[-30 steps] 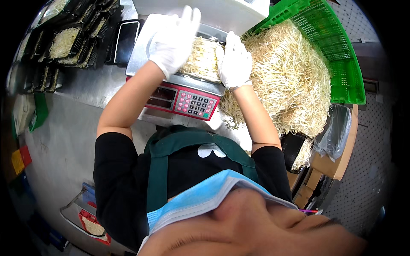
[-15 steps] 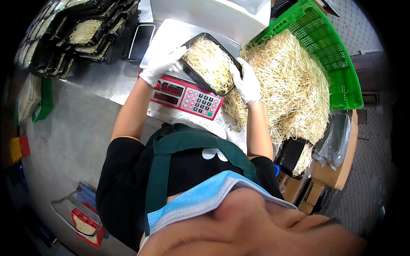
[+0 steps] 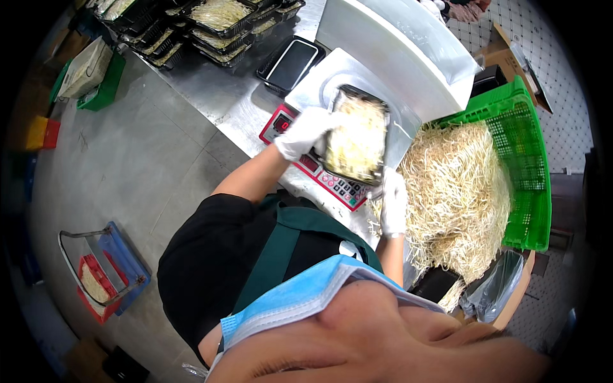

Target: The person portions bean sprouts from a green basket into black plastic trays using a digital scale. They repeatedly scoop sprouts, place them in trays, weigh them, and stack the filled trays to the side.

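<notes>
Left hand (image 3: 308, 133) closed on the black tray (image 3: 364, 94); right hand (image 3: 394, 199) at its lower corner, grip too blurred to tell. Beside the sprout heap (image 3: 456, 191), above the scale (image 3: 313, 86), the tray has shifted over the keypad (image 3: 345, 190), likely unweighed.

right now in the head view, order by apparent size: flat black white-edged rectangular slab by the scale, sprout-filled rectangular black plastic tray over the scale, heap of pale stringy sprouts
Largest: heap of pale stringy sprouts
Middle: sprout-filled rectangular black plastic tray
Smallest: flat black white-edged rectangular slab
Apparent sizes only.
</notes>
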Available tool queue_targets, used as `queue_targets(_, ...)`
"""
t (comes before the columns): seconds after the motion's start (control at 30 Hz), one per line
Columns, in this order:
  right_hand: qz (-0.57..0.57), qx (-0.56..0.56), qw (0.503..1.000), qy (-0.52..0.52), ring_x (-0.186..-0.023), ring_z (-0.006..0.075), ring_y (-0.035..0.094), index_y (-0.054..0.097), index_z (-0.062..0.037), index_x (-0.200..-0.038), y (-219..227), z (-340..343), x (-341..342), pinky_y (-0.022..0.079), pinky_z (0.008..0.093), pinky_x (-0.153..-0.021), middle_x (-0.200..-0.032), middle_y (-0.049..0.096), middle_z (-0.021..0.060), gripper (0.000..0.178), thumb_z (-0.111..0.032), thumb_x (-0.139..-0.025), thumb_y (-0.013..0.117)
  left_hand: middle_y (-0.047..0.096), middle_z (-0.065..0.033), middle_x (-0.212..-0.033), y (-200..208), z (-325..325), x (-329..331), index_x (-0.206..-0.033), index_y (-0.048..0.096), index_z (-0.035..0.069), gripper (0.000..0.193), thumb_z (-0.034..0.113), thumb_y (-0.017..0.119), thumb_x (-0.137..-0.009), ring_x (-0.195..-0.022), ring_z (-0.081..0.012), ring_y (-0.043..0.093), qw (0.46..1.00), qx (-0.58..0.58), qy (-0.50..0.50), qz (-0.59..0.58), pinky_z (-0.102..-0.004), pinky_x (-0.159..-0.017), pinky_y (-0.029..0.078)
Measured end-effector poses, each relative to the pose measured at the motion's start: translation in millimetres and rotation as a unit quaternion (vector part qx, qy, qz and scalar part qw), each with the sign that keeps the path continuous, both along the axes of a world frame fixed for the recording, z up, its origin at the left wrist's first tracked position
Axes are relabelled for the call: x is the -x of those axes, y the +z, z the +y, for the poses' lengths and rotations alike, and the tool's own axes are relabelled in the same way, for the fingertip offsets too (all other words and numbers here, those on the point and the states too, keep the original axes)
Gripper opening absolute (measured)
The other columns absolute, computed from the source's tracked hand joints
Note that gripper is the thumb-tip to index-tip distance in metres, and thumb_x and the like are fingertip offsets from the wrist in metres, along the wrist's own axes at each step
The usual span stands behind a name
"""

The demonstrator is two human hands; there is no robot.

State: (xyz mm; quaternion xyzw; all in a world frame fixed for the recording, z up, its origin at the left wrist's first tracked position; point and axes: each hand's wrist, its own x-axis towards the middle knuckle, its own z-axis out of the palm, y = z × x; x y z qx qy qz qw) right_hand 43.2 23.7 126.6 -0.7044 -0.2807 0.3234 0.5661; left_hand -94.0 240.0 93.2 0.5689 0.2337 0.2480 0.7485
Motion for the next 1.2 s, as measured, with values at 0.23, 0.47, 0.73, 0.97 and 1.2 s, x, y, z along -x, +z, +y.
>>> queue_targets(0.23,-0.206,0.06,0.922,-0.323,-0.119,0.0249,0.052,0.057,-0.0035,-0.119,-6.3,-137.4,-60.5,0.04,0.0386,-0.104,-0.129,0.055,0.014,0.031,-0.013,-0.09,0.059,0.063,-0.009,-0.065,61.3,196.2,123.3,-0.08,0.065,-0.001,0.024,0.022,0.062,-0.086,-0.042,-0.0166,0.052,0.882,-0.077,0.458,-0.073,-0.0263,-0.038,0.038)
queue_targets(0.47,-0.324,0.189,0.787,-0.489,-0.114,0.0274,0.056,0.054,0.0067,-0.122,-55.6,-402.0,-141.9,0.043,0.0337,-0.098,-0.124,0.058,0.0197,0.039,-0.012,-0.088,0.061,0.056,-0.0068,-0.064,63.9,285.9,134.4,-0.084,0.056,0.0,0.057,0.057,0.058,-0.085,-0.047,-0.0134,0.051,0.872,-0.049,0.484,0.05,-0.0225,-0.044,0.041)
queue_targets(0.73,-0.449,0.365,0.647,-0.497,-0.108,0.0339,0.058,0.06,-0.0013,-0.117,-39.4,-345.9,-88.8,0.044,0.0397,-0.095,-0.115,0.061,0.0194,0.038,-0.026,-0.088,0.06,0.062,-0.019,-0.104,-48.2,176.7,6.6,-0.128,0.047,-0.002,0.078,0.055,0.065,-0.078,-0.094,-0.028,0.063,0.796,-0.463,0.234,0.311,-0.037,-0.078,0.052)
queue_targets(0.97,-0.576,0.368,0.542,-0.489,-0.103,0.0344,0.06,0.064,-0.0001,-0.11,-14.1,-338.5,-35.5,0.046,0.0394,-0.092,-0.109,0.065,0.0184,0.035,-0.024,-0.086,0.061,0.055,-0.0221,-0.119,-52.5,178.7,-52.7,-0.142,0.025,0.0,0.106,0.067,0.064,-0.071,-0.111,-0.0376,0.056,0.662,-0.452,0.161,0.576,-0.0457,-0.088,0.049)
queue_targets(1.2,-0.537,0.406,0.584,-0.454,-0.084,0.0349,0.063,0.065,-0.0051,-0.111,-55.0,-362.9,-29.8,0.049,0.0417,-0.075,-0.095,0.066,0.0196,0.034,-0.031,-0.09,0.058,0.062,-0.0207,-0.112,0.4,156.1,-68.8,-0.139,0.026,-0.005,0.088,0.051,0.061,-0.081,-0.101,-0.0324,0.062,0.748,-0.471,0.192,0.427,-0.0455,-0.089,0.047)
